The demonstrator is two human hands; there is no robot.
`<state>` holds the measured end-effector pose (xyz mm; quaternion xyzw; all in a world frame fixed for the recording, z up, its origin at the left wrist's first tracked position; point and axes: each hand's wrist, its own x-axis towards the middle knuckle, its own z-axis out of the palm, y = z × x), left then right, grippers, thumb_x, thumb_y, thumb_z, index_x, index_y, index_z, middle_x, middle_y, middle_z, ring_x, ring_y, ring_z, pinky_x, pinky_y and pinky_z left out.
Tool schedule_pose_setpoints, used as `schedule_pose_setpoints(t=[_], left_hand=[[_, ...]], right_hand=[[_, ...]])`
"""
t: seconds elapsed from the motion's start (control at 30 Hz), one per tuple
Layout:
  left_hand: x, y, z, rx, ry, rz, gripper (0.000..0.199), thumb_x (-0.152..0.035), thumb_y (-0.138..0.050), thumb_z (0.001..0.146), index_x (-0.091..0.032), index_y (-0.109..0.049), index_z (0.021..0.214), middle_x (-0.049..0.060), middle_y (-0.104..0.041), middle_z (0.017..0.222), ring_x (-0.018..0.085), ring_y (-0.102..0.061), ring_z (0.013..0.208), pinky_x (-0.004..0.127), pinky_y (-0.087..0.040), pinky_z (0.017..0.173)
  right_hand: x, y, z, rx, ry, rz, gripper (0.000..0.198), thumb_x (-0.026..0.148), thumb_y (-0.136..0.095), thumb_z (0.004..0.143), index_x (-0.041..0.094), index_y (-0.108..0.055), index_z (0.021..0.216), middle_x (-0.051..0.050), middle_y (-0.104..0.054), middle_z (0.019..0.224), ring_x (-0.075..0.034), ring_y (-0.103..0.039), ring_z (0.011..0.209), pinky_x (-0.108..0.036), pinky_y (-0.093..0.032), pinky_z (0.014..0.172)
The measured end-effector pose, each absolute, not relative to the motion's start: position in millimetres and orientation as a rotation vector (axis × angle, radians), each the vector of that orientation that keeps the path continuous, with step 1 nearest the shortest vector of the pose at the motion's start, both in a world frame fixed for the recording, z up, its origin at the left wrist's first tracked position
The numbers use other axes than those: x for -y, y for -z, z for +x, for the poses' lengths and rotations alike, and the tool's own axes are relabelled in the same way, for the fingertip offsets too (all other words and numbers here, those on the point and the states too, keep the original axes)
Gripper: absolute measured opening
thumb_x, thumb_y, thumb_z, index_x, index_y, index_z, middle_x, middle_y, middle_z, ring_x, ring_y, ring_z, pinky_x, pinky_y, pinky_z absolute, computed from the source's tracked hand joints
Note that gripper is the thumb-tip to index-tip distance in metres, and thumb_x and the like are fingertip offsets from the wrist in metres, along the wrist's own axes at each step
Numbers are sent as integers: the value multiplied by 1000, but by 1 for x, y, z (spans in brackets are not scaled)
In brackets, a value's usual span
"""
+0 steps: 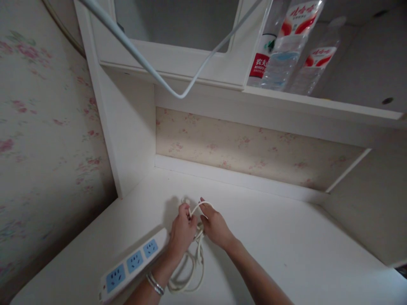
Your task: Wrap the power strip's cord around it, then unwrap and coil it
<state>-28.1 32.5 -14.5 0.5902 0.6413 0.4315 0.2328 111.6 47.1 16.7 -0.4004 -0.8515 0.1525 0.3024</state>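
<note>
My left hand (183, 228) is closed around a white power cord (179, 290), with what looks like its plug end (186, 201) sticking out above the fingers. Close by on the right, my right hand (218, 224) has its fingers bent about the same cord; one strand arches over its fingertips between the two hands. Below them the cord hangs in loose loops down to the white desktop. A white power strip (132, 266) with blue socket panels lies at an angle left of my left wrist, partly behind the forearm.
The white desk (273, 245) spreads around my hands, with a side panel (133, 135) at left. Overhead, a shelf holds several plastic bottles (288, 51) at right. A bent pale bar (181, 94) hangs in front of the cabinet. Flowered wallpaper (51, 140) covers the left wall.
</note>
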Motion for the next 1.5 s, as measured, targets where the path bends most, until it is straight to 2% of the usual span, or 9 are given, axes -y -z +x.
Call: schedule_pose_setpoints(t=[0.13, 0.3, 0.5, 0.63, 0.73, 1.07, 1.17, 1.37, 1.5], left_hand=[[-29, 12, -25, -1884, -1084, 1667, 40, -21, -44, 86, -15, -34, 124, 10, -66, 104, 21, -65, 89, 28, -46, 74], [-29, 16, -25, -1922, -993, 1858, 38, -22, -39, 89, -14, -45, 126, 14, -62, 116, 23, -61, 102, 31, -45, 87], [-31, 18, -25, -1682, -1177, 1813, 32, -20, -36, 90, -16, -57, 114, 9, -65, 108, 20, -60, 99, 31, -44, 88], [-31, 14, -20, -1503, -1253, 1725, 31, -22, -37, 90, -18, -59, 110, 7, -67, 105, 18, -61, 97, 29, -45, 86], [-30, 15, -19, -1465, -1244, 1718, 29, -22, -37, 90, -19, -61, 107, 5, -68, 103, 17, -61, 96, 28, -45, 86], [-26, 20, -14, -1517, -1229, 1823, 33, -32, -30, 95, -18, -58, 103, 8, -66, 97, 19, -61, 91, 29, -44, 82], [-24, 18, -12, -1568, -1190, 1811, 32, -34, -29, 96, -19, -56, 105, 8, -66, 99, 19, -61, 91, 29, -44, 80], [-19, 14, -14, -1702, -1035, 1937, 37, -36, -23, 97, -21, -56, 94, 5, -66, 87, 19, -62, 81, 29, -43, 70], [-21, 15, -16, -1718, -1021, 2071, 38, -29, -20, 98, -18, -56, 93, 8, -65, 88, 19, -60, 85, 31, -43, 77]], right_hand=[[-46, -10, 112, 2223, -286, -980, 49, 0, -38, 80, 20, -51, 123, -10, -52, 131, -19, -39, 131, -40, -40, 105], [-46, 1, 112, 2198, -92, -987, 46, 2, -40, 83, 20, -51, 124, -12, -51, 132, -21, -41, 129, -43, -41, 105], [-67, -20, 118, 2375, -371, -874, 38, 12, -50, 85, 18, -52, 123, -11, -51, 132, -19, -40, 129, -35, -36, 106], [-80, -35, 126, 2518, -537, -868, 23, 20, -60, 82, 18, -62, 104, -6, -65, 106, -18, -60, 102, -29, -45, 90], [-81, -41, 128, 2585, -476, -914, 13, 22, -56, 84, 18, -65, 93, -5, -66, 89, -16, -61, 85, -26, -46, 79], [-76, -31, 143, 2264, -931, -1015, 30, 44, -60, 80, 17, -69, 90, -1, -65, 80, -11, -55, 68, -20, -41, 61], [-80, -25, 148, 2291, -959, -1094, 29, 42, -65, 75, 16, -69, 87, 0, -63, 74, -10, -53, 62, -19, -39, 56], [-74, -53, 142, 2650, -452, -998, 19, 31, -60, 78, 20, -71, 88, -2, -67, 78, -13, -56, 70, -23, -39, 66], [-84, -74, 151, 2542, -786, -1105, 21, 30, -63, 73, 18, -74, 85, 0, -65, 66, -12, -54, 59, -21, -37, 56]])
